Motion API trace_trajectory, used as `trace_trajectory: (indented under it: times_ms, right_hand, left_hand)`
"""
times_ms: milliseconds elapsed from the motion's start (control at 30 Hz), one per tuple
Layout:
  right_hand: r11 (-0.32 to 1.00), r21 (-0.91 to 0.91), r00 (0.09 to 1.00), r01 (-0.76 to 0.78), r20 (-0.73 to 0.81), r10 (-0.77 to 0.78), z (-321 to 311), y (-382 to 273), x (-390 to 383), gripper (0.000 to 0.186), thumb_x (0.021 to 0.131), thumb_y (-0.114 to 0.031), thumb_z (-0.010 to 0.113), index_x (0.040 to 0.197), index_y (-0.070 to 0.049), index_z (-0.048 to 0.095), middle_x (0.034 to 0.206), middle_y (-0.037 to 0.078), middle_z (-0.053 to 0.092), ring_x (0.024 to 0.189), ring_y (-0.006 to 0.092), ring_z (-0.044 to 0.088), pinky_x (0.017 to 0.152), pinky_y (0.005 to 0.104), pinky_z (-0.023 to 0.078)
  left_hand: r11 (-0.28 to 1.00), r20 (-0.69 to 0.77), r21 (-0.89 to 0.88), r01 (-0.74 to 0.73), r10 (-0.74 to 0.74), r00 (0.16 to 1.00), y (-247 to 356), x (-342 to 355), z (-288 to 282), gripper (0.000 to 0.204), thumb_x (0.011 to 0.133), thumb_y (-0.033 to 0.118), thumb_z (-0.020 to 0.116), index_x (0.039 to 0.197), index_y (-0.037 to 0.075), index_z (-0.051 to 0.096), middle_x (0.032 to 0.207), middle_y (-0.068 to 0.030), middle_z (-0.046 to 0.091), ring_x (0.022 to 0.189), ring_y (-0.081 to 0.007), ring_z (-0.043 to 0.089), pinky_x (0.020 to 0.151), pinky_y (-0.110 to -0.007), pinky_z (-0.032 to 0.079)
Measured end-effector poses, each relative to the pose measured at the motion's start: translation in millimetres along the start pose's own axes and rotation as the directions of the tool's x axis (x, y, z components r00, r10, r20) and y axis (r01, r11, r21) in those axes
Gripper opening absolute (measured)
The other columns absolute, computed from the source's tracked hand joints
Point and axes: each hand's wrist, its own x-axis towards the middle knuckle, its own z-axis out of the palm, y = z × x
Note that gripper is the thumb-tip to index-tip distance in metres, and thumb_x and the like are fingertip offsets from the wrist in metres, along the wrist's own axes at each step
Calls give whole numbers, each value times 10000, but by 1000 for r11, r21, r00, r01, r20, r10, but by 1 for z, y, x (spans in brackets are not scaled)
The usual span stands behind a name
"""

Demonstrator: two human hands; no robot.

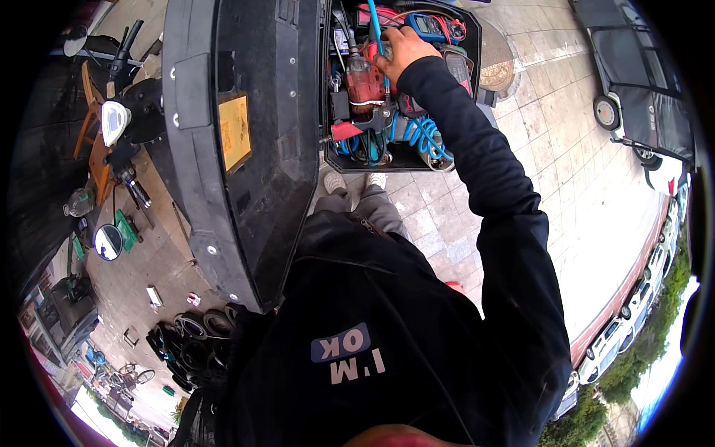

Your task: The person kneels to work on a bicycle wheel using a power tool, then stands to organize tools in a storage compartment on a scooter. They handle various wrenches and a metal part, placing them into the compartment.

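My right hand [408,52] reaches into an open black toolbox [474,67] full of tools. Its fingers curl down beside a light-blue hose or rod [375,26] and the top of a worn red power drill [365,83]. Whatever lies between the fingertips is hidden. Just beyond the hand rests a blue multimeter [427,27] with red leads. Nearer to me in the box are a red-and-grey tool [350,131], perhaps an air gun, and a coiled blue air hose [423,137]. My left hand is out of sight.
The raised black lid [268,149] stands left of the box, with a yellow sticker [234,132]. Farther left is a scooter [115,123]; tires [195,339] are piled at lower left. A dark vehicle [633,82] is parked at right on the paving [551,149].
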Motion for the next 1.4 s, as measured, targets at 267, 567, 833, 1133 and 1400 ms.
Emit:
trace_trajectory:
  times_ms: [267, 567, 833, 1133, 1400]
  right_hand:
    - [932, 157, 816, 326, 451, -362, -4, 83, 8, 629, 757, -242, 710, 1345, -90, 542, 1203, 237, 633, 1115, 384, 616, 961, 433, 498]
    - [946, 142, 657, 292, 689, -306, 4, 54, 36, 884, 744, -466, 752, 1434, -27, 419, 1193, 311, 631, 1124, 412, 623, 970, 434, 500]
    - [807, 208, 788, 553, 185, -587, -12, 74, -12, 749, 754, -331, 793, 1377, -60, 478, 1258, 201, 523, 950, 402, 651, 854, 474, 532]
    - [548, 389, 538, 740, 145, -830, 13, 140, -175, 280, 775, -114, 644, 1050, -69, 676, 1106, 81, 635, 998, 246, 610, 826, 361, 525]
    - [653, -31, 638, 757, 252, -728, 60, 167, -202, 399, 878, -213, 566, 1274, -212, 617, 1447, 97, 467, 1373, 311, 389, 1010, 631, 359]
  left_hand:
    - [855, 216, -424, -298, 415, 884, 105, 49, 70, 474, 872, 152, 730, 1296, 4, 580, 1227, -171, 626, 1169, -306, 604, 993, -373, 469]
    - [977, -410, 85, -198, 215, 886, 183, 191, 129, 564, 797, 44, 679, 1336, 102, 527, 1221, -194, 589, 1125, -411, 573, 937, -455, 484]
    - [810, -303, 506, 295, -154, 941, 180, 251, 142, 560, 832, 121, 657, 1361, 257, 532, 1314, -175, 542, 1095, -393, 630, 882, -507, 535]
    - [726, -239, 621, 296, -185, 953, 173, 253, 146, 499, 872, 215, 665, 1348, 278, 530, 1312, -220, 550, 1027, -437, 667, 858, -523, 555]
    - [672, -218, 681, 291, -194, 957, 183, 263, 149, 396, 956, 135, 539, 1345, 162, 469, 1150, -236, 679, 1077, -406, 666, 864, -519, 554]
